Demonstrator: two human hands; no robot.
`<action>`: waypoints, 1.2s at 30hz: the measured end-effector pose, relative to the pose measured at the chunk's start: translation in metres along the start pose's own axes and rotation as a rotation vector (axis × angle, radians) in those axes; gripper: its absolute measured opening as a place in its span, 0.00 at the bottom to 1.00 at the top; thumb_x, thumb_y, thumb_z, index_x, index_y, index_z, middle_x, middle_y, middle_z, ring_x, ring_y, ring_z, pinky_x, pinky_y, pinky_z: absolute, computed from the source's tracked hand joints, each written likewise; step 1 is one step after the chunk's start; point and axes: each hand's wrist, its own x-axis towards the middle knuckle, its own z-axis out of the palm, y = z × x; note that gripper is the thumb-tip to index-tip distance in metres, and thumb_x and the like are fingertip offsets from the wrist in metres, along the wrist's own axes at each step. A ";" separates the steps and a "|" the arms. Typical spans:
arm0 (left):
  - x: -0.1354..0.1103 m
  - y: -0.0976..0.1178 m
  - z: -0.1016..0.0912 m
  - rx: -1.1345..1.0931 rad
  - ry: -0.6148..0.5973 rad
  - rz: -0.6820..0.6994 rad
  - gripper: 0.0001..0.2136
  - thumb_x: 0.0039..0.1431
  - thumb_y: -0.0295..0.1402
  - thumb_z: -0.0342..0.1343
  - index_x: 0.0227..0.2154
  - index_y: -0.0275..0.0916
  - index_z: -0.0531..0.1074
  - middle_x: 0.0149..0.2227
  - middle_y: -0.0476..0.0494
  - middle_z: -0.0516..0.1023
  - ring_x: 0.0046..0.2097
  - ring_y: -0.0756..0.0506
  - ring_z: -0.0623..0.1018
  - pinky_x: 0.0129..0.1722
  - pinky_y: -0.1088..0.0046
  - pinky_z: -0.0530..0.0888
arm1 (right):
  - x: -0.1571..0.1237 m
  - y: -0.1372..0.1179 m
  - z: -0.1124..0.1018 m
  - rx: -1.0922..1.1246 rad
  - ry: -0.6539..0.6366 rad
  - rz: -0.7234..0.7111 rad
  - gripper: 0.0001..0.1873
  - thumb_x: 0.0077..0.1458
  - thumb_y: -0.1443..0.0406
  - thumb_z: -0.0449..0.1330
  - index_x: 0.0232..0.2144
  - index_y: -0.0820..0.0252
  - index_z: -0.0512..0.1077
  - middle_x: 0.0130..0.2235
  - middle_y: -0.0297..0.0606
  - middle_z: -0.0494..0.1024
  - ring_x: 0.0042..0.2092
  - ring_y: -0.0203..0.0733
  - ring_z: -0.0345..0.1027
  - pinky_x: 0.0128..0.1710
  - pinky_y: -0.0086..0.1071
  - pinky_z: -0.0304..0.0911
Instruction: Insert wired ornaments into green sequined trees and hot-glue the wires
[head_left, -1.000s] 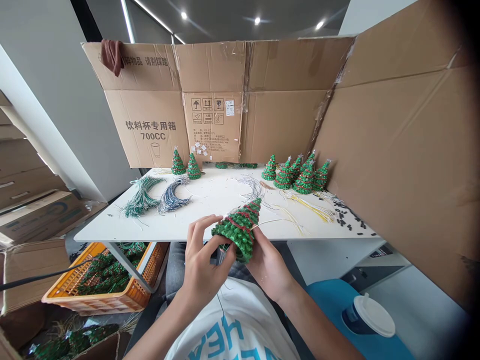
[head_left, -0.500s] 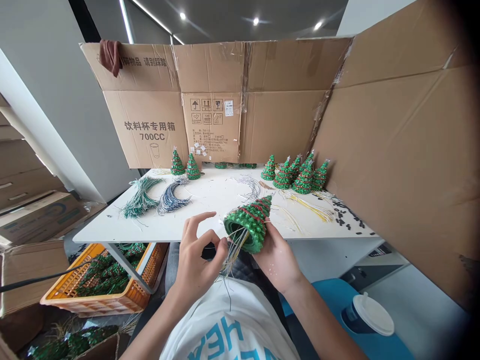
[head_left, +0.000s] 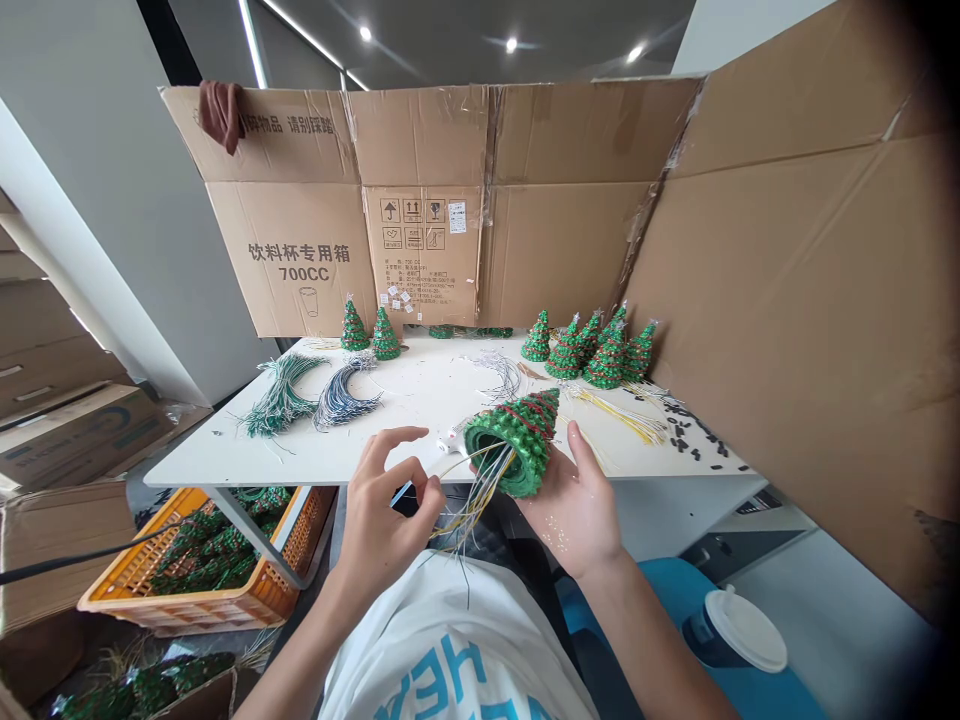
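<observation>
Now, R hand (head_left: pixel 574 510) cradling beaded green cone tree (head_left: pixel 521 440), loose wires (head_left: pixel 476 500) trailing, L hand (head_left: pixel 382 510) half-open nearby

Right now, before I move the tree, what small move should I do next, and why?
Probably your left hand should gather the loose wires hanging from the hollow base of the tree: they spread apart, and that hand is beside them, while your right hand supports the tree.
</observation>
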 end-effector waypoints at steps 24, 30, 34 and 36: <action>-0.018 0.011 0.033 0.052 -0.048 0.113 0.09 0.71 0.24 0.57 0.45 0.44 0.79 0.77 0.36 0.58 0.72 0.29 0.67 0.67 0.40 0.71 | -0.014 0.034 0.004 -0.032 -0.080 0.171 0.24 0.70 0.46 0.63 0.61 0.45 0.80 0.62 0.32 0.84 0.72 0.52 0.69 0.71 0.48 0.67; -0.020 0.007 0.039 -0.001 0.066 0.169 0.08 0.67 0.21 0.61 0.40 0.41 0.80 0.73 0.33 0.65 0.66 0.31 0.75 0.61 0.44 0.77 | -0.018 0.038 0.006 0.008 -0.086 0.191 0.26 0.70 0.47 0.64 0.64 0.47 0.78 0.65 0.35 0.83 0.71 0.52 0.69 0.71 0.47 0.66; -0.019 0.009 0.039 -0.011 0.100 0.197 0.09 0.66 0.21 0.61 0.41 0.41 0.81 0.71 0.32 0.67 0.64 0.32 0.76 0.59 0.48 0.77 | -0.019 0.037 0.008 0.015 -0.084 0.201 0.26 0.70 0.47 0.64 0.63 0.47 0.79 0.63 0.34 0.84 0.71 0.52 0.70 0.71 0.48 0.65; -0.020 0.013 0.036 -0.007 0.108 0.193 0.08 0.66 0.22 0.62 0.43 0.41 0.81 0.71 0.31 0.68 0.65 0.31 0.75 0.60 0.47 0.76 | -0.018 0.035 0.008 0.009 -0.073 0.186 0.24 0.69 0.47 0.65 0.62 0.46 0.80 0.62 0.34 0.85 0.70 0.51 0.70 0.71 0.48 0.65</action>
